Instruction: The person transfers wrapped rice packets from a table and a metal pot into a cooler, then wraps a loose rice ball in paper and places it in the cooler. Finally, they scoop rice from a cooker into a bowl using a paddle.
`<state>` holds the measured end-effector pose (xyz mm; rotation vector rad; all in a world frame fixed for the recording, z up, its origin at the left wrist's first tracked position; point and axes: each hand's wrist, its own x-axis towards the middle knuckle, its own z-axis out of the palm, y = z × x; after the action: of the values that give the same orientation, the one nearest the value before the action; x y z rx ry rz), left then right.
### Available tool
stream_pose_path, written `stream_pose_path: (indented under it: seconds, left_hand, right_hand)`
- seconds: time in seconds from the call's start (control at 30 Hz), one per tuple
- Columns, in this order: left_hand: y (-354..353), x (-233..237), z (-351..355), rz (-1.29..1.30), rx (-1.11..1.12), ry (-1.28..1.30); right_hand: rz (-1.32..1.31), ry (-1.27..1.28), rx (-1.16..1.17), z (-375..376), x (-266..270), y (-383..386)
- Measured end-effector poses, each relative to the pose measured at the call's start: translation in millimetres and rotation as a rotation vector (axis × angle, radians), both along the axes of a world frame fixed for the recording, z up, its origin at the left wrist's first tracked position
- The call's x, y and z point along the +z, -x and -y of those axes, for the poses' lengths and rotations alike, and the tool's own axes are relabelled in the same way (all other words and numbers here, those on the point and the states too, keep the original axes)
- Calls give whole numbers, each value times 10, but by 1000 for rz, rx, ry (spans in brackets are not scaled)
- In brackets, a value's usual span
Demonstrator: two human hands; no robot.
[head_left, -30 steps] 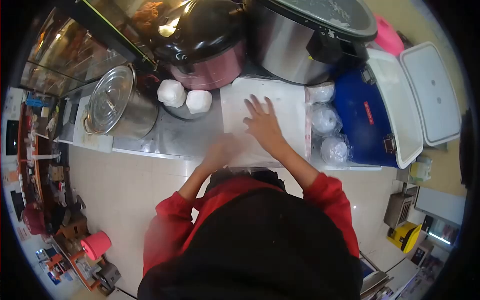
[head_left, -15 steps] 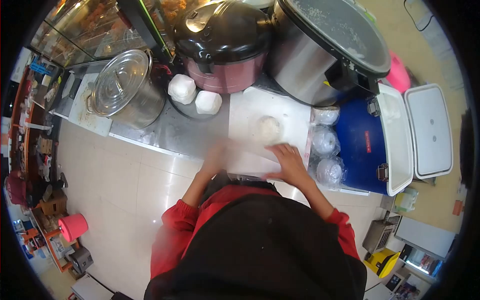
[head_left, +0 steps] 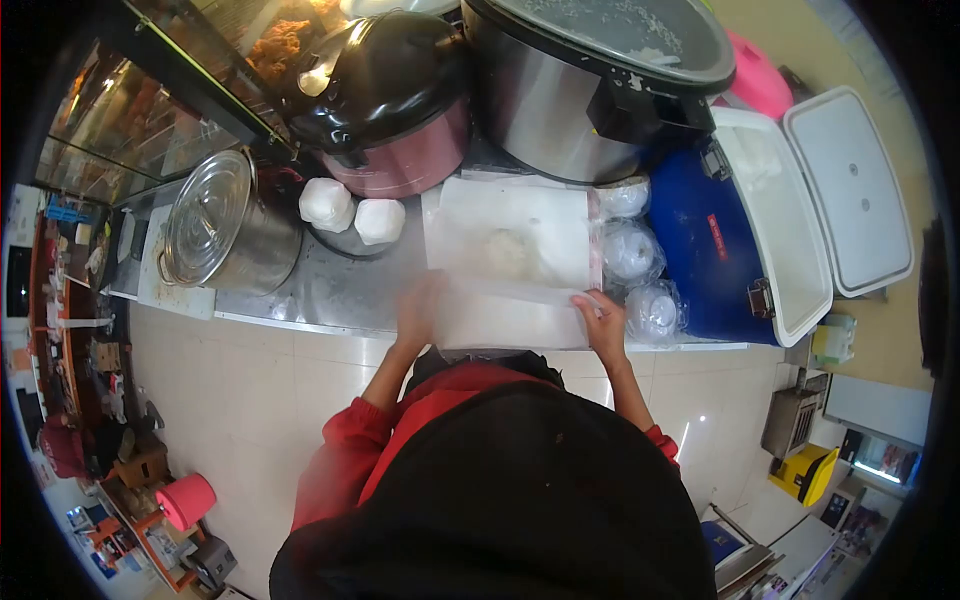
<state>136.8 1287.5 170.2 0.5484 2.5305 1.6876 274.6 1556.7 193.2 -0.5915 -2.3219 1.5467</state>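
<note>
A white sheet of wrapping paper (head_left: 465, 215) lies on the counter in front of me, with a round mound of rice (head_left: 507, 252) on it. The near part of the paper is raised, its edge stretched between my hands just short of the rice. My right hand (head_left: 603, 322) pinches the right end of that edge between thumb and fingers. At the left end, my left hand (head_left: 418, 308) is closed on the paper, though motion blurs its fingers. Two white wrapped bundles, one bundle (head_left: 327, 203) beside another bundle (head_left: 380, 220), rest on a dark round plate (head_left: 345, 243).
Behind the paper stand a pink rice cooker (head_left: 400, 150) and a large steel cooker (head_left: 550, 110) with rice grains on its lid. A lidded steel pot (head_left: 255, 235) is left. Plastic-wrapped white bowls (head_left: 632, 250) and an open blue cooler box (head_left: 700, 240) line the right.
My right hand has gone from lying spread on the paper to pinching its corner. The paper's near edge now stretches straighter between both hands. The whole view has shifted and turned slightly.
</note>
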Motion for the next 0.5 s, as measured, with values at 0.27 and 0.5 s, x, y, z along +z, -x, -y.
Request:
stream_pose_path:
  seconds: [0.27, 0.5]
  left_hand:
    - [-119, 9, 17, -84, 47, 128]
    - [223, -309, 139, -164, 217, 292]
  right_hand:
    - [199, -246, -41, 18, 82, 175]
    - [429, -778, -63, 112, 197, 351]
